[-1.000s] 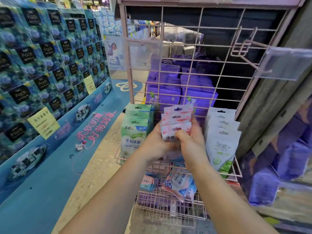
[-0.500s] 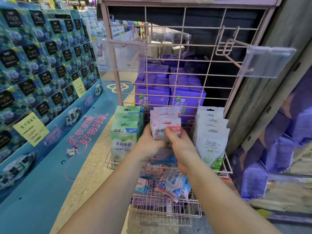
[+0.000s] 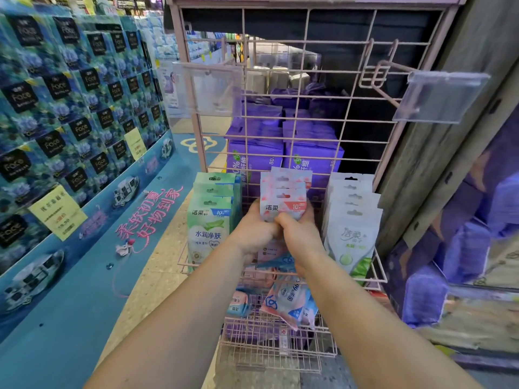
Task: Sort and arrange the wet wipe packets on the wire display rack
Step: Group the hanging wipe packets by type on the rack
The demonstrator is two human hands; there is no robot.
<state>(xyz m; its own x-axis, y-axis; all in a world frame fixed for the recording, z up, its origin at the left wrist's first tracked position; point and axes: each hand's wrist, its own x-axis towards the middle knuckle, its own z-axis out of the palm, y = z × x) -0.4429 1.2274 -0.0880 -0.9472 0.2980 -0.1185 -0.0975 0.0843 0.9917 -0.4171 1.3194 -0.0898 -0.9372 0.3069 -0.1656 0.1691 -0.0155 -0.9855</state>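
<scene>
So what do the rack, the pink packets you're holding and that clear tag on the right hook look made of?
Rack: looks like thin metal wire with a pink coating, in a welded-looking grid. Pink packets: probably soft plastic film, printed, with punched hang holes. Clear tag: seemingly stiff transparent plastic, since the background shows through it.

Two hands [image 3: 278, 234], three packet rows [image 3: 282, 197]
</scene>
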